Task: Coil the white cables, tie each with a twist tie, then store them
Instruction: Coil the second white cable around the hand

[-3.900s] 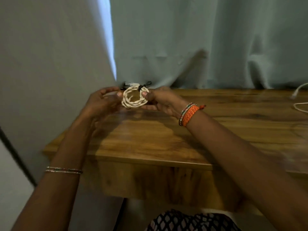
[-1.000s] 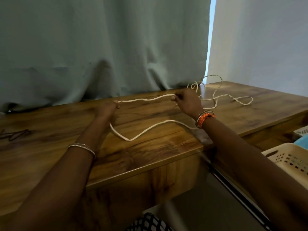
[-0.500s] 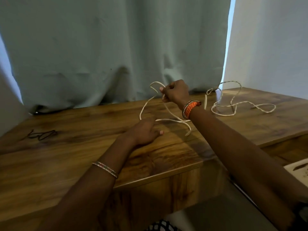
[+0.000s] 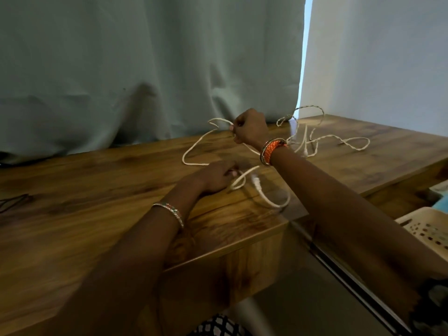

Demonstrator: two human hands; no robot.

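1. Gripping one white cable (image 4: 194,151) above the wooden table (image 4: 97,190), the right hand (image 4: 249,128) pinches a loop; the left hand (image 4: 215,177) holds its lower strand on the tabletop.
2. Risk: the loose plug end could snag the second cable (image 4: 339,141) lying just beside, tangling the coil.

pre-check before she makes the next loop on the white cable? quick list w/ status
1. Right hand grips the white cable, raised off the wooden table: ok.
2. Left hand rests on the table at a small loop of cable: ok; firm pinch: cannot tell.
3. Free plug end visible near the left hand: ok.
4. Coil formed: not ok, only loose open loops.
5. Second cable lies tangled behind the right wrist; whether it crosses the first: cannot tell.
6. Twist ties at the far left edge, away from both hands: not ok.
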